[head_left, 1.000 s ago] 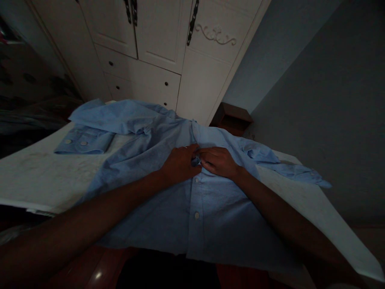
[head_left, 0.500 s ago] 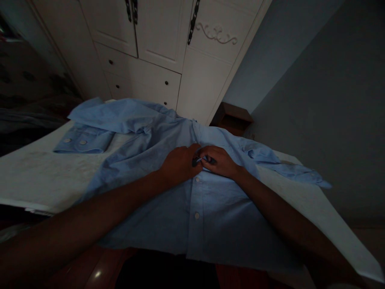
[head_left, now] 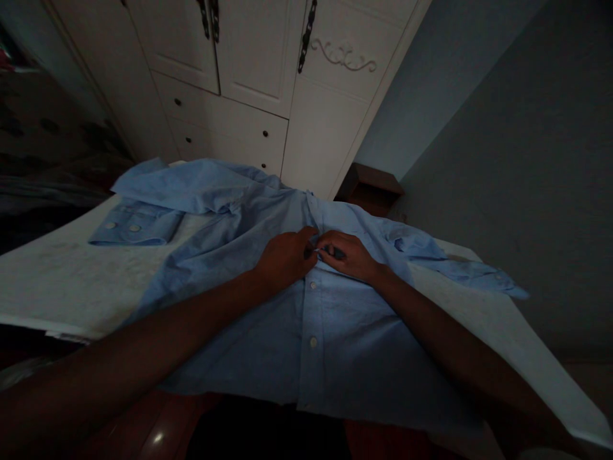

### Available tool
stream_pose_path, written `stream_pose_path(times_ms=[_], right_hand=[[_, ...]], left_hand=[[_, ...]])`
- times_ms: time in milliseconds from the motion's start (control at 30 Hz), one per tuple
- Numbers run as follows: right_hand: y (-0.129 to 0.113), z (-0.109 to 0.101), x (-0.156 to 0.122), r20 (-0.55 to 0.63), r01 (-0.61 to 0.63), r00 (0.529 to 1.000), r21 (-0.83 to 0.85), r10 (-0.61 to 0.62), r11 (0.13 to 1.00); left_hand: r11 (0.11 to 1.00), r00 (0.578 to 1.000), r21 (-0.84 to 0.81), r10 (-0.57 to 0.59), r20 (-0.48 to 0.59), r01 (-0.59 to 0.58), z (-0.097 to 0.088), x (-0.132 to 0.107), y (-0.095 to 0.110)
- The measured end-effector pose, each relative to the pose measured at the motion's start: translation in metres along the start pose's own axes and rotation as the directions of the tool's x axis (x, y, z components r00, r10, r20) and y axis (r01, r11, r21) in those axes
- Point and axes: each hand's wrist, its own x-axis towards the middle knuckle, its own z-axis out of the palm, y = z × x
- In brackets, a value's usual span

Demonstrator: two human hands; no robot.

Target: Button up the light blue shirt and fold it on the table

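Note:
A light blue long-sleeved shirt point(head_left: 258, 332) lies spread front side up, its lower hem over the near table edge. My left hand point(head_left: 287, 255) and my right hand point(head_left: 348, 257) meet at the middle of its button placket point(head_left: 313, 313). Fingers of both are pinched on a small raised fold of the shirt's front; the button there, if any, is hidden by the fingertips. Below them, a white button point(head_left: 313, 285) and a lower button point(head_left: 313, 342) show on the placket. The cuff point(head_left: 136, 223) at the left, with two buttons, is folded under its sleeve.
The shirt rests on a pale table point(head_left: 57, 281). Behind it stands a white wardrobe point(head_left: 249, 70) with dark handles and drawer knobs. A brown wooden cabinet point(head_left: 376, 182) is in the corner by the grey wall point(head_left: 536, 185). Dark cloth point(head_left: 48, 198) lies at the far left.
My left fingertips have shifted slightly and drawn closer to my right ones, narrowing the gap at the fold. The shirt lies as before.

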Motion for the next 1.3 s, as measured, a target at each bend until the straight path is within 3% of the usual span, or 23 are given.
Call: stream_pose_path(times_ms=[200, 467, 733, 933, 1167, 1300], right_hand=[[0.0, 0.001, 0.001, -0.015, 0.001, 1.0, 0.004, -0.001, 1.0], [-0.002, -0.001, 0.001, -0.037, 0.046, 0.998, 0.018, -0.046, 0.999], [0.0, -0.002, -0.001, -0.016, 0.105, 0.994, 0.03, -0.104, 0.994], [0.001, -0.003, -0.002, -0.025, 0.166, 0.986, -0.031, -0.167, 0.986], [0.001, -0.002, -0.002, -0.036, 0.196, 0.979, -0.084, -0.199, 0.977], [-0.001, -0.003, -0.001, -0.036, 0.191, 0.98, -0.141, -0.197, 0.972]], left_hand=[[0.999, 1.0, 0.041, 0.014, -0.009, -0.014, 0.0, -0.001, 0.001], [0.966, 0.999, -0.259, 0.012, -0.05, -0.024, 0.004, 0.006, -0.014], [0.952, 0.975, -0.231, 0.218, 0.05, -0.201, -0.003, 0.009, -0.022], [0.961, 0.986, -0.239, 0.157, 0.049, -0.141, -0.001, 0.011, -0.024], [0.881, 1.0, -0.474, 0.016, 0.009, -0.01, 0.006, 0.015, -0.027], [0.869, 1.0, -0.495, -0.009, 0.005, 0.01, 0.007, 0.016, -0.028]])
